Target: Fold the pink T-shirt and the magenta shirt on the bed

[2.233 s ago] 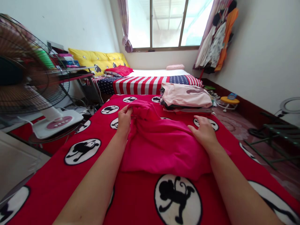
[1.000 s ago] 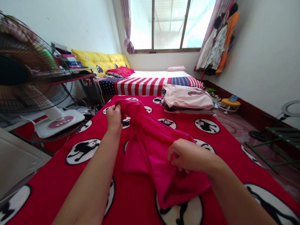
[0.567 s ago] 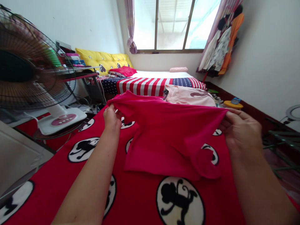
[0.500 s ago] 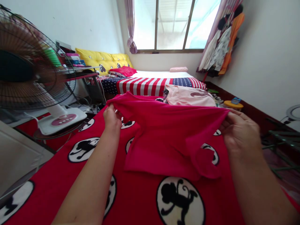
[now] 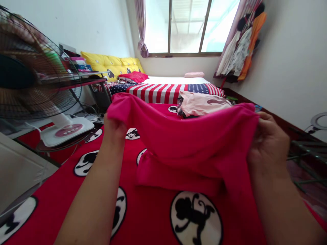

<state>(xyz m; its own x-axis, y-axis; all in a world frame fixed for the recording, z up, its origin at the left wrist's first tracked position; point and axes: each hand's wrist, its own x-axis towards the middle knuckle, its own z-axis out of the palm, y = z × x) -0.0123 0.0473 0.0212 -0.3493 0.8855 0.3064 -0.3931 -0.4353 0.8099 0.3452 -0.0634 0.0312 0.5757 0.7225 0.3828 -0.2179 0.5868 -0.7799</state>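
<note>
Fingers of left hand (image 5: 113,127) behind garment (image 5: 184,143)

Left hand (image 5: 114,127) and right hand (image 5: 268,143) gripping pink garment (image 5: 186,143), lifting it | red monkey-print blanket (image 5: 153,217) lying beneath | folded clothes (image 5: 201,105) sitting behind

Home bedroom: bed (image 5: 173,86) with striped cover under window (image 5: 189,25), yellow cushions (image 5: 112,64), clothes hanging (image 5: 242,44) on wall, standing fan (image 5: 33,75), folded laundry (image 5: 201,103).

bed: red monkey-print blanket (image 5: 63,190) | on it: folded clothes pile (image 5: 201,103), pink garment (image 5: 178,170)
</note>
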